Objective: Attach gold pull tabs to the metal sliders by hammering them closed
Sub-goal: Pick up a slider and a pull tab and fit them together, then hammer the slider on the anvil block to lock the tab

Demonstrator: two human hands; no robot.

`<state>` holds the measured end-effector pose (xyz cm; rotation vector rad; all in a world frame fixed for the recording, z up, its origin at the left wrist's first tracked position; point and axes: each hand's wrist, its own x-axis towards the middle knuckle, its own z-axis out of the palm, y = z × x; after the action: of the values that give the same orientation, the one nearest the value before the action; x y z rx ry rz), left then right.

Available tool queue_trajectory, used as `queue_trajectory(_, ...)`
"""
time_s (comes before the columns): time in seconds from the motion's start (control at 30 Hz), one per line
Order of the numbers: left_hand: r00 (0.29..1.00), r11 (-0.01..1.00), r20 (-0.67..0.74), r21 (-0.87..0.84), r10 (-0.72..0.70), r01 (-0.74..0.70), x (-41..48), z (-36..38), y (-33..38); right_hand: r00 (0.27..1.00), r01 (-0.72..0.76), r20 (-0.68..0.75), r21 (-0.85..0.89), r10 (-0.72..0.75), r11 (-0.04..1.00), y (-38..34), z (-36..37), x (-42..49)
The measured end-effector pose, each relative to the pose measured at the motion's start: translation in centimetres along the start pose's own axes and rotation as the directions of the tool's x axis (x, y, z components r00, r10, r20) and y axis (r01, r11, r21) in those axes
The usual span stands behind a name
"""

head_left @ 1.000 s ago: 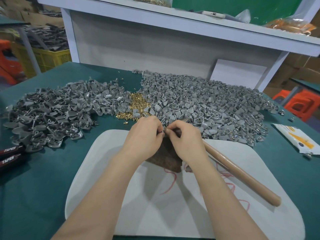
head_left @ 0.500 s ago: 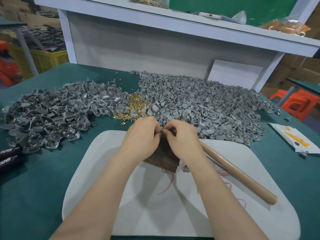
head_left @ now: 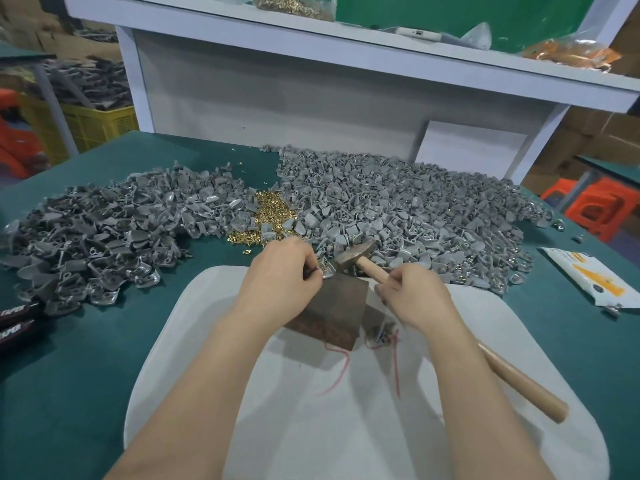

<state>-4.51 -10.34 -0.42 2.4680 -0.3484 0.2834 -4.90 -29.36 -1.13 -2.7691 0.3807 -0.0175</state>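
Grey metal sliders in two heaps, gold pull tabs between

I'm looking across a green counter to a grey back panel, with a white shelf running above it on white posts. A white board leans against the panel at the right. There's a green surface behind the shelf. Off to my left, a yellow crate sits beside the leg of another green-topped table. On my right are orange stools, with brown cardboard boxes behind them.
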Motion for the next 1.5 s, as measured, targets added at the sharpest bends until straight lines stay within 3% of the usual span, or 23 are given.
queue_trajectory(0.07,1.0,1.0,-0.014,-0.006,-0.011,0.011,0.1,0.0,-0.1,0.999,0.031,-0.043,0.017,-0.03,0.999,0.2,-0.7,-0.2)
queue_trajectory(0.2,0.999,0.999,-0.025,-0.006,-0.036,0.036,0.0,0.1,-0.2,0.985,0.152,-0.124,0.257,-0.124,0.954,0.3,-2.1,-1.1)
queue_trajectory(0.3,0.999,0.999,-0.027,-0.015,-0.046,0.045,0.0,0.1,-0.1,0.961,0.25,-0.196,0.333,-0.192,0.909,-0.2,-2.6,-1.7)
queue_trajectory(0.4,0.998,0.999,-0.026,-0.015,-0.052,0.052,0.1,0.1,-0.2,0.92,0.365,-0.262,0.308,-0.291,0.879,-0.5,-2.6,-2.1)
queue_trajectory(0.5,0.998,0.999,-0.023,-0.016,-0.052,0.052,0.1,0.2,-0.3,0.89,0.4,-0.346,0.283,-0.296,0.872,-0.9,-2.6,-2.7)
queue_trajectory(0.63,0.999,0.999,-0.03,-0.036,-0.03,0.029,0.1,0.1,-0.4,0.872,0.46,-0.338,0.312,-0.355,0.831,-2.0,-1.5,-3.1)
queue_trajectory(0.83,0.999,0.999,0.026,0.01,0.039,-0.039,0.0,0.5,0.4,0.926,0.336,-0.248,0.189,-0.286,0.923,-3.2,0.3,-2.6)
queue_trajectory(1.5,0.998,0.999,0.028,0.0,0.05,-0.05,-0.1,0.5,0.7,0.924,0.274,-0.309,0.128,-0.224,0.953,-4.7,1.2,-2.8)
